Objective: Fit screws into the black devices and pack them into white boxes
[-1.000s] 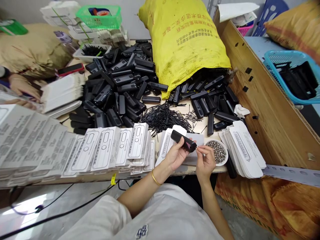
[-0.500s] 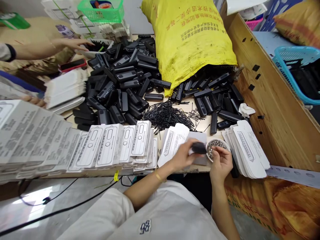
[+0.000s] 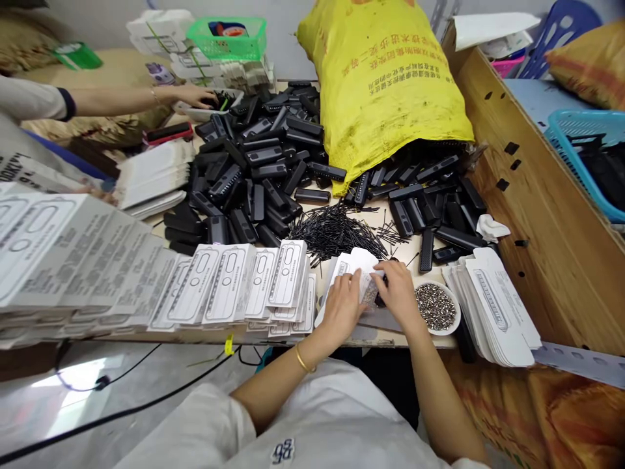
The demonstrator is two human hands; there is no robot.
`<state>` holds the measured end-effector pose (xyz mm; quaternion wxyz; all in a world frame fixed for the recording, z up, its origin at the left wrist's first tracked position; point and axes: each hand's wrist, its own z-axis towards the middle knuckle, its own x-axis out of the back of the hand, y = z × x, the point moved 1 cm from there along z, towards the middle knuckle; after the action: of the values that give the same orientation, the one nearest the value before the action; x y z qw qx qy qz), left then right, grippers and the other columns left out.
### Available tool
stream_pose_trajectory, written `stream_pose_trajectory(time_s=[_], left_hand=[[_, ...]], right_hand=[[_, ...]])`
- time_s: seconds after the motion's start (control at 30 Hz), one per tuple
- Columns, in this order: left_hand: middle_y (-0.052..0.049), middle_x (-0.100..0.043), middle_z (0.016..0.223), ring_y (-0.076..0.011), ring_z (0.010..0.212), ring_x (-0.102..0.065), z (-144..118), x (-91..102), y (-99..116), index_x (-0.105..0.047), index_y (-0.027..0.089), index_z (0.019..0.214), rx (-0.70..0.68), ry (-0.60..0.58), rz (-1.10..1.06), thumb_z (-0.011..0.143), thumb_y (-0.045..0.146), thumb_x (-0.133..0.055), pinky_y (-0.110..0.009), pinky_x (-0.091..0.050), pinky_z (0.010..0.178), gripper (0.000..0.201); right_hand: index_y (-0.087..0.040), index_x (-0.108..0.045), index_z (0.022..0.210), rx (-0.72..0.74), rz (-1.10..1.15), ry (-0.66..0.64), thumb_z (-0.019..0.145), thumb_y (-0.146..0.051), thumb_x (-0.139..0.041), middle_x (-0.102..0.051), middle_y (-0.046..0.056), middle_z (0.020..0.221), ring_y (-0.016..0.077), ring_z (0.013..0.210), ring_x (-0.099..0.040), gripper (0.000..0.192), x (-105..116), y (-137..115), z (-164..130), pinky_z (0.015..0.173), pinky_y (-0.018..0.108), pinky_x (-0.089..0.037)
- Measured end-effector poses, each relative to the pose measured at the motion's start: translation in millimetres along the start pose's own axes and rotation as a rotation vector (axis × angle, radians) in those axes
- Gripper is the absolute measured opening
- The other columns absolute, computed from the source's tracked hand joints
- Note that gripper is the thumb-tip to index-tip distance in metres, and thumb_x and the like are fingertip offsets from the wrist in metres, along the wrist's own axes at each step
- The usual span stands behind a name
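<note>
Think of a clock with the two hands in the middle and 12 at the far side of the counter (image 3: 319, 266). The left hand (image 3: 342, 303) lies over a white box card (image 3: 360, 256), its fingers bent and a little apart, with the card under them and poking out at 12 o'clock. The right hand (image 3: 401, 294) is just beside it at 3 o'clock, its fingers bent in, their tips at the right edge of the white card. I cannot tell how tightly the fingers of either hand grip it. Between the hands is a small see-through piece (image 3: 369, 297), and a dark thing (image 3: 381, 286) peeks out by the right fingers, mostly hidden. A white bowl (image 3: 457, 319) full of shiny metal bits (image 3: 434, 305) sits near the right hand, between 3 and 4 o'clock. Past it at 3 o'clock is a pile of flat white boxes (image 3: 493, 299). Thin black pins (image 3: 336, 231) lie in a heap at 11 o'clock, with many black cases (image 3: 263, 156) farther out that way. A big yellow sack (image 3: 390, 85) is at 12 o'clock. Standing white boxes (image 3: 227, 280) make a row at 9 o'clock. Far off at 10 o'clock, another person's hand (image 3: 198, 96) is in a white tray (image 3: 195, 116).
</note>
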<state>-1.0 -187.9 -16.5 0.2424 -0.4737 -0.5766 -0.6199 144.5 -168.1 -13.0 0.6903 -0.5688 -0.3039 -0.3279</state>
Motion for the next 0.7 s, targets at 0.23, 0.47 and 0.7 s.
stream_pose_trajectory(time_s=[0.23, 0.47, 0.7], left_hand=[[-0.018, -0.047, 0.131, -0.0356, 0.124, -0.047, -3, -4.9, -33, -0.028, 0.019, 0.144, 0.093, 0.038, -0.092, 0.064, 0.017, -0.083, -0.052, -0.041, 0.101, 0.097], [-0.015, -0.055, 0.13, -0.0293, 0.125, -0.05, -6, 24.7, -26, -0.041, 0.018, 0.14, 0.157, -0.068, -1.094, 0.081, 0.044, -0.065, -0.046, -0.039, 0.106, 0.069], [-0.014, -0.073, 0.097, -0.028, 0.094, -0.069, -12, 20.9, -14, -0.062, 0.01, 0.116, 0.327, -0.625, -1.724, 0.061, 0.058, -0.081, -0.038, -0.052, 0.085, 0.075]], right_hand=[[-0.018, -0.061, 0.086, -0.097, -0.161, -0.402, 0.074, -0.016, -0.07, -0.063, 0.01, 0.098, 0.0276, 0.098, -0.057, 0.015, -22, -10, 61, 0.086, 0.041, -0.038], [-0.023, -0.052, 0.069, 0.168, 0.472, -0.236, 0.085, -0.027, -0.061, -0.066, 0.002, 0.078, 0.0204, 0.083, -0.054, 0.018, 24, -1, 48, 0.084, 0.039, -0.038], [-0.025, -0.057, 0.067, 0.042, 1.066, -0.136, 0.074, -0.037, -0.075, -0.066, 0.0, 0.067, 0.0202, 0.078, -0.054, 0.023, 25, 10, 12, 0.076, 0.037, -0.043]])
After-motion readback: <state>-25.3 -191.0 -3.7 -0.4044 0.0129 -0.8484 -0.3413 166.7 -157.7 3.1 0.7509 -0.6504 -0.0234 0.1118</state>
